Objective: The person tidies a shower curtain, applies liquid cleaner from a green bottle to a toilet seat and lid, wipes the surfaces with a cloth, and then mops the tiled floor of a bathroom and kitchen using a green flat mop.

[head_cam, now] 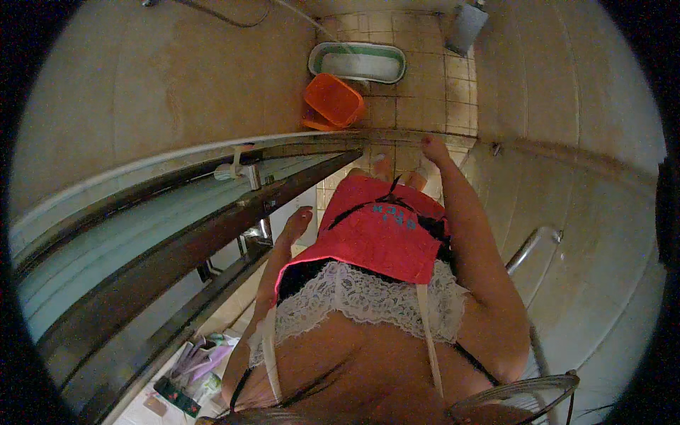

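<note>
My left hand [298, 224] hangs beside my red apron [380, 234], near the dark-framed ledge on the left. Its fingers look partly curled, and nothing shows in them. My right hand [435, 151] is held out in front, above the tiled floor by the raised sill [404, 136]. Its fingers are blurred, and I see no object in it. Beyond the sill lies an oblong basin [357, 65] with a green wall and a pale rim. A thin stream of water [308, 20] falls towards it. Next to it, an orange plastic basin [333, 98] leans tilted on another orange piece.
A mixer tap [252, 177] stands on the left by a glass-like greenish surface. A metal bar [526, 249] is fixed to the right wall. A grey-white container [467, 29] is at the far right corner. Toiletries and packets [199, 366] lie at lower left.
</note>
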The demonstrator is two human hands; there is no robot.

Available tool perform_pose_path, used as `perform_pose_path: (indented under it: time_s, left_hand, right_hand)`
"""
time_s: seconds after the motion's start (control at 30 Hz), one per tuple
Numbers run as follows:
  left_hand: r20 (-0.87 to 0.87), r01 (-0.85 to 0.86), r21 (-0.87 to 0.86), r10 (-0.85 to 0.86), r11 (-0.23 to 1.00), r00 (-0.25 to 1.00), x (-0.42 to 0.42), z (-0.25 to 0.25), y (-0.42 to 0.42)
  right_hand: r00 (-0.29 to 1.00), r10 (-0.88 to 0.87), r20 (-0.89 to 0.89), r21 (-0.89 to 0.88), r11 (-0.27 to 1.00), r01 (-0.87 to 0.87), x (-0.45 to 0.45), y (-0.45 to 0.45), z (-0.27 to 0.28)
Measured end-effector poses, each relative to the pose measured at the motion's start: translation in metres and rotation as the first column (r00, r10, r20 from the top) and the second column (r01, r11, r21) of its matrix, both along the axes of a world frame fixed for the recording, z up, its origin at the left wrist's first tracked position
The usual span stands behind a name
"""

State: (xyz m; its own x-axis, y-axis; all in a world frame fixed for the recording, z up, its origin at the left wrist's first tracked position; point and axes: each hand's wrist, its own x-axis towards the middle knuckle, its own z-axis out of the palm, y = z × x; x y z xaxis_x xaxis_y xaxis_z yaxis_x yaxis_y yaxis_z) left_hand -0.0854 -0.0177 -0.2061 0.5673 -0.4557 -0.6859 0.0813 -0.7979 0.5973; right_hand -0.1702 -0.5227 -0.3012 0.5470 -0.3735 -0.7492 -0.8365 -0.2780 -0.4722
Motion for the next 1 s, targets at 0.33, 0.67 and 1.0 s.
perform_pose_path:
  time_s: [0.33, 0.67, 1.0]
  left_hand:
    - [0.003, 0.541, 0.207, -0.554, 0.815, 0.833, 0.109, -0.100, -0.040]
    - [-0.310, 0.930, -0.229, -0.928, 0.286, 0.209, 0.061, -0.158, -0.266]
    - [0.091, 0.982, -0.130, -0.988, -0.135, -0.123, -0.093, -0.136, -0.375]
  right_hand:
    - [0.891, -0.402, 0.210, -0.209, 0.872, 0.443, -0.147, 0.120, -0.059]
    - [0.344, -0.921, 0.183, -0.188, 0.310, 0.932, -0.292, 0.352, -0.005]
    - [-0.013, -0.948, 0.318, -0.182, -0.075, 0.980, -0.355, 0.396, -0.137]
